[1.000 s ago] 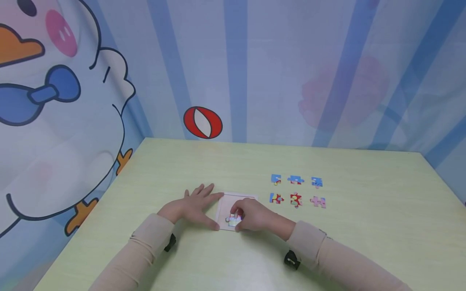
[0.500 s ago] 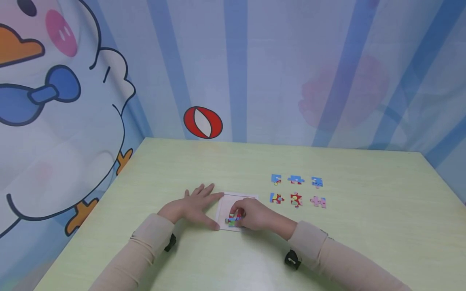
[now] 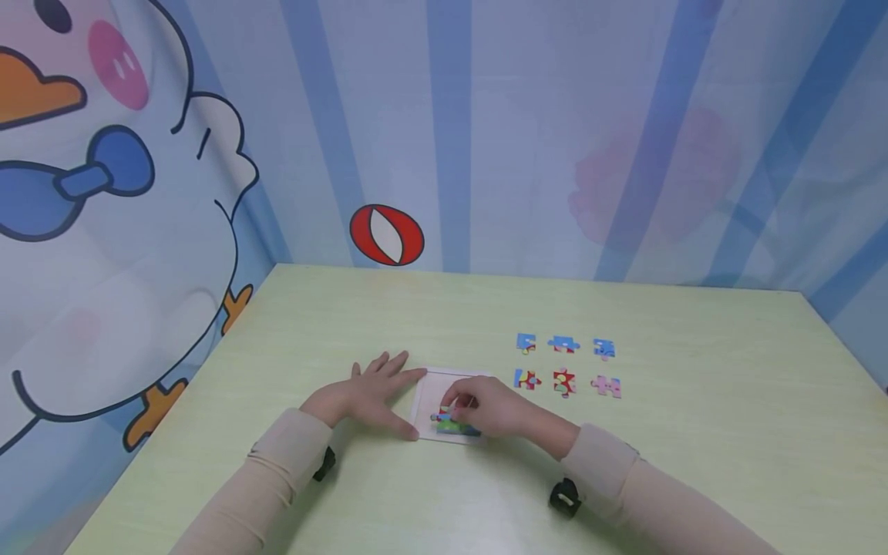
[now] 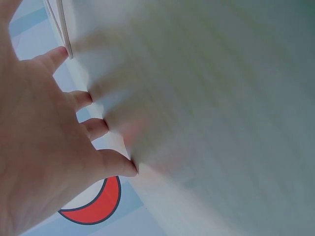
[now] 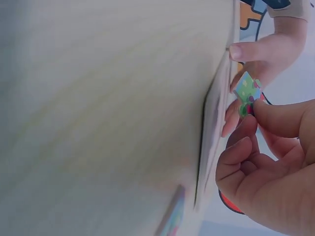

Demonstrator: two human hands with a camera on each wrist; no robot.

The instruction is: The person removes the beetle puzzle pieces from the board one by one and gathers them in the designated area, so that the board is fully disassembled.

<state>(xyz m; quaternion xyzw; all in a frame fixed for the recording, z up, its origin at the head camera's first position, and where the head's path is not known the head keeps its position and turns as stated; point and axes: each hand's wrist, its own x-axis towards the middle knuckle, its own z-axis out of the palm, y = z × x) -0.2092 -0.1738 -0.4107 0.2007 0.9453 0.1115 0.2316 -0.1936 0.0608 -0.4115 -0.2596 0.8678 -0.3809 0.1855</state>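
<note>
In the head view my left hand [image 3: 375, 397] lies at the left edge of a white puzzle tray [image 3: 426, 393], fingers spread, forefinger and thumb at its corners. The left wrist view shows those fingertips [image 4: 129, 168] on the table. My right hand [image 3: 489, 406] is over the tray's near right part, pinching a jigsaw piece [image 3: 447, 422] between thumb and fingers. In the right wrist view this jigsaw piece [image 5: 246, 88] looks green with blue and pink, raised above the tray. Whether it is one piece or two together I cannot tell. The hand hides part of the tray.
Several loose jigsaw pieces [image 3: 564, 381] lie in two rows on the pale table [image 3: 694, 432], right of the tray. Blue and red ones make up most of them; one piece [image 3: 607, 386] is pink. A printed curtain [image 3: 527, 154] hangs behind the table.
My right hand has shifted slightly right, and the piece in its fingers has turned, so more green shows at its near side. The left hand and the loose pieces stay put.
</note>
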